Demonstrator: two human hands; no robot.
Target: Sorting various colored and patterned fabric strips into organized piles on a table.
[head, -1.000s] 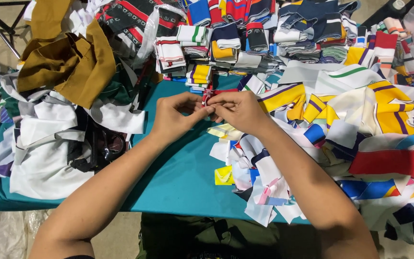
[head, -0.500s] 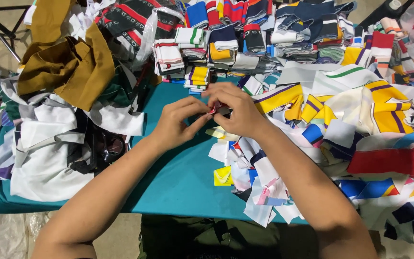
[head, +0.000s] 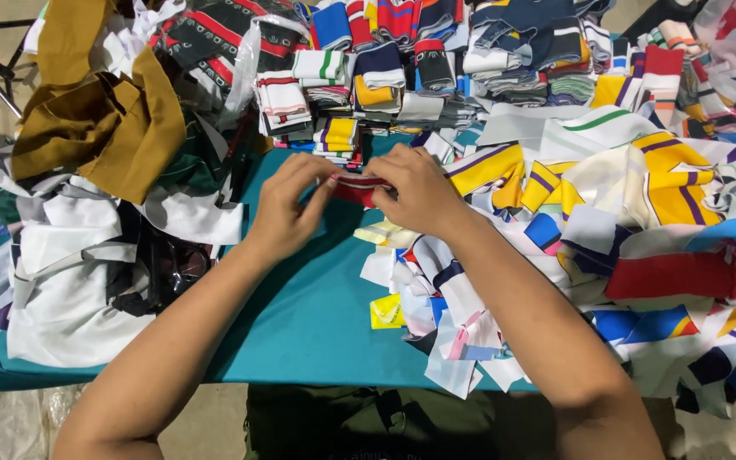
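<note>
Left hand and right hand fingers clamped on red striped knit strip, above teal surface middle, toward far edge. Best kept taut, ends aligned, clear of folded stacks behind.

Both forearms are bare to the elbow, no sleeves, rings or watch showing.

We note a small red fabric strip with a white edge stripe, held level and stretched between both hands, just above the teal bench.
</note>
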